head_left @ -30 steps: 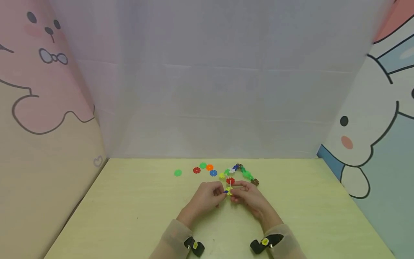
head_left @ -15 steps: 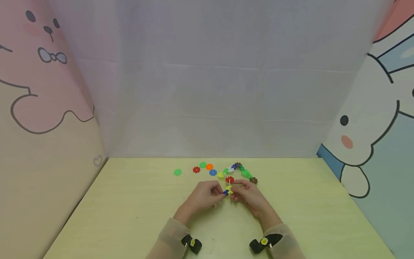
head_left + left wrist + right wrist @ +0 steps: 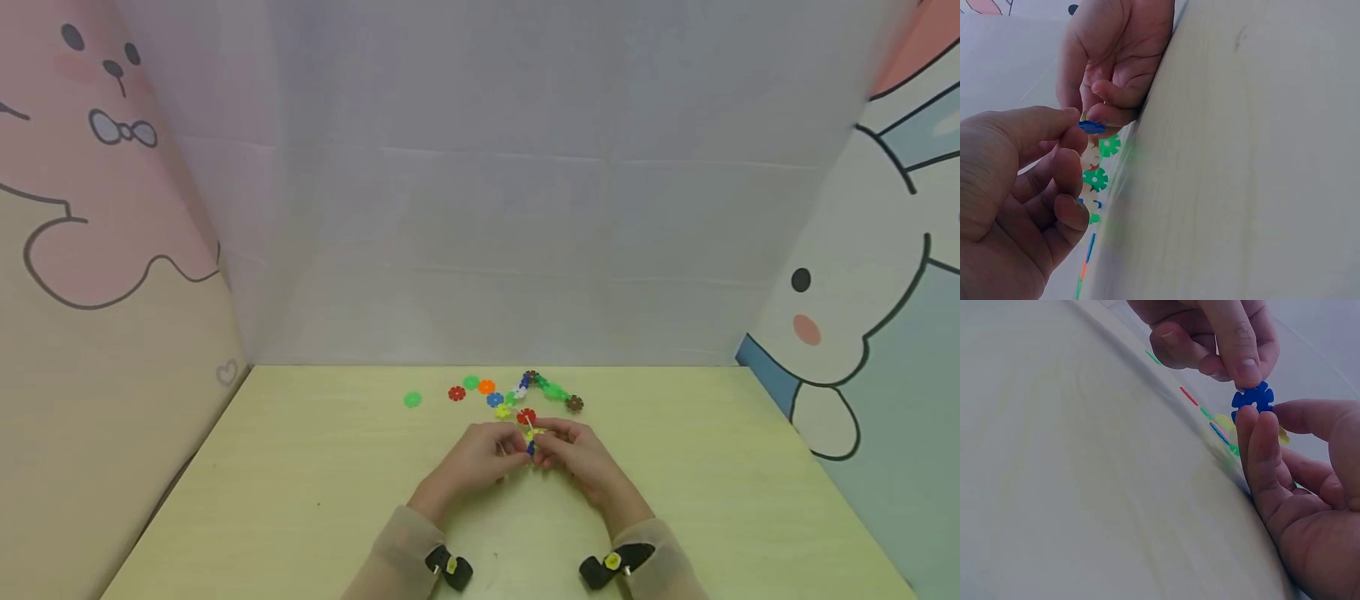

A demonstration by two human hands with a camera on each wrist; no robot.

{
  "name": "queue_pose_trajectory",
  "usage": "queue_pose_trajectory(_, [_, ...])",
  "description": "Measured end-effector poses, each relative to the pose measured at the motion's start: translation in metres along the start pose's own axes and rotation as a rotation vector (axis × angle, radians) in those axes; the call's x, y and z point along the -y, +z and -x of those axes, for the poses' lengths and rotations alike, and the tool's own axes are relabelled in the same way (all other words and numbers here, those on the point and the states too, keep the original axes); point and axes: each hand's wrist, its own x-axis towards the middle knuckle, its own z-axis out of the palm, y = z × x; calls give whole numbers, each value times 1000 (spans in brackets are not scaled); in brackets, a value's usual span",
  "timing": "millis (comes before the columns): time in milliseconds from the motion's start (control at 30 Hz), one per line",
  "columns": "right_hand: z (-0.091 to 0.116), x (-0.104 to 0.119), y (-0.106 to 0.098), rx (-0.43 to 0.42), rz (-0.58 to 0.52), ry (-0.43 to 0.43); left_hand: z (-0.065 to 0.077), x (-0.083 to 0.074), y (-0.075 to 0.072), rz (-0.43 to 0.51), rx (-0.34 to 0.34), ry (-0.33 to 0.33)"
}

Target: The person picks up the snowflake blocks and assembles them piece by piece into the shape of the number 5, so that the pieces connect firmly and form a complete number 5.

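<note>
So the person's left hand (image 3: 483,454) has thumb and finger pinching a dark blue, flower-shaped plastic disc (image 3: 1252,396), and the right hand (image 3: 581,458) has its thumb and fingertips closed on a yellow notched plastic disc (image 3: 534,434) right up against it. What's changed over the last second: the blue one was out to the left of the yellow one, and now it's tucked round to the near side, between the two sets of fingertips. The curved chain of multicoloured plastic discs (image 3: 555,392) on the far part of the pale yellow wood-look table (image 3: 337,483) has swung left too, its brown end disc (image 3: 574,403) further from the right hand. Since it swings along, I'd guess the yellow disc is attached to it through the red notched disc (image 3: 527,417) just beyond. My read is that the blue disc is being worked into a notch, but fingers hide the joint, so I can't tell if it's seated. The flat loose ones, like the light green disc (image 3: 412,400) and orange disc (image 3: 487,387), haven't budged.
</note>
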Motion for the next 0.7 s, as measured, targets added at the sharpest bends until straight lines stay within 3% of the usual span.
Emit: queue_pose_trajectory(700, [-2,0,2,-67,30,-39,1,-8,2,-51,6,-45])
